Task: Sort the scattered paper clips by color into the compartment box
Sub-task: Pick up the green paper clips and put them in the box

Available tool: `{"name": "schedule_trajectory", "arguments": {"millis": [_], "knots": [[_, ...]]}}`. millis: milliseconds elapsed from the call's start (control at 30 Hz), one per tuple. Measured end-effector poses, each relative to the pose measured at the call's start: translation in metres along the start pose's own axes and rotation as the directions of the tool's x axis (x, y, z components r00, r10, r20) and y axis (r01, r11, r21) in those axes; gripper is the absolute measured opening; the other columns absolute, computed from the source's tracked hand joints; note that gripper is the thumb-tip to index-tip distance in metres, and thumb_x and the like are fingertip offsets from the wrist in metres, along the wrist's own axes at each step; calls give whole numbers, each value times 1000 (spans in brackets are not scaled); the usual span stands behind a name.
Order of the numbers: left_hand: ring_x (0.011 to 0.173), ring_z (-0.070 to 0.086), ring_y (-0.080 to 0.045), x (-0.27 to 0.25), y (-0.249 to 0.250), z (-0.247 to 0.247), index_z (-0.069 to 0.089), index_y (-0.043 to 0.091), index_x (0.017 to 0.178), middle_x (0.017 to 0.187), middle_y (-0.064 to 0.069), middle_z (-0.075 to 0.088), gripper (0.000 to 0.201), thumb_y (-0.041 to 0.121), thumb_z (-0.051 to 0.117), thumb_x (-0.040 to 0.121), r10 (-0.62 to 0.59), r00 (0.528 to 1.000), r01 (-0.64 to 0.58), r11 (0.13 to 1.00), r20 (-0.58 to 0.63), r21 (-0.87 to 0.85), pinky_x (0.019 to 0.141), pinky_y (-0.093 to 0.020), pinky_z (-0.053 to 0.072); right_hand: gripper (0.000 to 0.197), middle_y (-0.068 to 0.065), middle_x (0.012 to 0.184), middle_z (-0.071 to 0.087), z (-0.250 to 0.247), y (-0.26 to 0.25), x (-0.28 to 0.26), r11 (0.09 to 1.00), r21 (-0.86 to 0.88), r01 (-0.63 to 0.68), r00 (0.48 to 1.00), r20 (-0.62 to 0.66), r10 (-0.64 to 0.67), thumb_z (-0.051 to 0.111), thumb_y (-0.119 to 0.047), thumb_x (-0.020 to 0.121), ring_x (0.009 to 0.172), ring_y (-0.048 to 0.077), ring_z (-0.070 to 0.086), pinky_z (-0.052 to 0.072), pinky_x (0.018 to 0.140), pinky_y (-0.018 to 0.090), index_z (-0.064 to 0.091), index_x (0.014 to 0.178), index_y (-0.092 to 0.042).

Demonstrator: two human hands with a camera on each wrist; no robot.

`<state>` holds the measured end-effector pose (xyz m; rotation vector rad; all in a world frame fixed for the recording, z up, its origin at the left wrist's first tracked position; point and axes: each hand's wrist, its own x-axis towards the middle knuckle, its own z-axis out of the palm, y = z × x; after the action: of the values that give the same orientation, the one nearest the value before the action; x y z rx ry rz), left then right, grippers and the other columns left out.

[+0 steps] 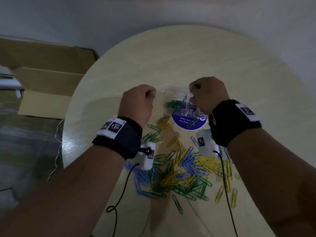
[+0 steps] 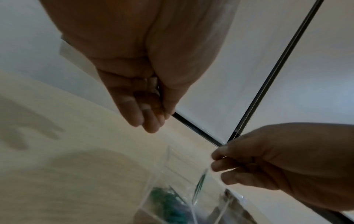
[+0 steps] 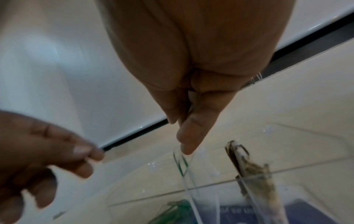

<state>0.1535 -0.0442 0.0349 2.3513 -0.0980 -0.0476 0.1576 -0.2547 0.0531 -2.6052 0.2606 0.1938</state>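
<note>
A clear compartment box [image 1: 166, 93] stands on the round table, partly over a purple sticker. Green clips [image 1: 171, 104] lie in its left compartment [image 2: 166, 201]. My right hand [image 1: 192, 93] hovers over the box and pinches a green paper clip [image 3: 180, 163] by its top, so it hangs over a divider [image 2: 200, 181]. My left hand [image 1: 151, 94] is just left of the box and apart from it, with its fingers curled into the palm [image 2: 151, 118]; I see nothing in it. Scattered green, yellow and blue clips [image 1: 184, 170] lie nearer to me between my forearms.
The purple round sticker [image 1: 188, 124] has one green clip on it. The pale table [image 1: 188, 57] stretches bare beyond the box. An open cardboard box [image 1: 47, 82] stands on the floor at the left. Black cables [image 1: 119, 194] trail from both wrist cameras across the clips.
</note>
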Motion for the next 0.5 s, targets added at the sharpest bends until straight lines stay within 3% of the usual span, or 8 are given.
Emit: {"name": "schedule_trajectory", "arguments": {"millis": [67, 133, 200, 300, 367, 500], "knots": [[89, 67, -25, -25, -17, -9, 73, 19, 102, 100, -5, 71, 20, 22, 56, 94, 73, 997, -77, 988, 36, 137, 82, -35, 53, 21, 6, 101, 73, 0, 9, -24, 994, 111, 10, 992, -126, 4, 53, -17, 87, 94, 27, 68, 51, 84, 32, 71, 98, -15], [96, 63, -29, -54, -34, -7, 72, 18, 108, 107, -7, 68, 22, 16, 58, 92, 190, 966, -226, 950, 173, 218, 87, -36, 50, 21, 8, 100, 73, 10, 20, -52, 994, 108, 29, 987, -160, -12, 54, -13, 85, 94, 28, 66, 49, 82, 31, 72, 96, -17], [114, 56, -32, -80, -53, 4, 65, 15, 122, 127, -8, 63, 32, 13, 59, 91, 272, 898, -375, 884, 347, 279, 100, -38, 44, 24, 15, 109, 68, 30, 30, -75, 996, 34, 80, 997, -18, -80, 52, -10, 87, 99, 33, 63, 48, 84, 36, 70, 104, -13], [139, 36, -32, -103, -77, 15, 46, 17, 141, 150, -5, 42, 49, 23, 57, 94, 296, 819, -504, 781, 492, 369, 115, -41, 32, 38, 15, 132, 55, 57, 46, -96, 941, -232, 248, 957, 209, -201, 56, -18, 88, 118, 37, 51, 43, 100, 42, 58, 125, -7], [141, 32, -30, -109, -86, 12, 44, 24, 142, 152, -1, 40, 49, 29, 55, 93, 275, 817, -499, 777, 507, 383, 114, -45, 32, 50, 13, 140, 48, 66, 55, -106, 905, -303, 299, 938, 267, -221, 60, -25, 87, 125, 37, 44, 40, 105, 46, 52, 132, -7], [122, 49, -31, -96, -80, -4, 63, 29, 124, 138, 2, 57, 36, 29, 51, 90, 298, 895, -407, 851, 333, 332, 97, -47, 46, 36, 16, 116, 62, 65, 67, -115, 889, -323, 325, 943, 177, -281, 63, -9, 77, 96, 39, 56, 49, 87, 44, 67, 113, -10]]}}
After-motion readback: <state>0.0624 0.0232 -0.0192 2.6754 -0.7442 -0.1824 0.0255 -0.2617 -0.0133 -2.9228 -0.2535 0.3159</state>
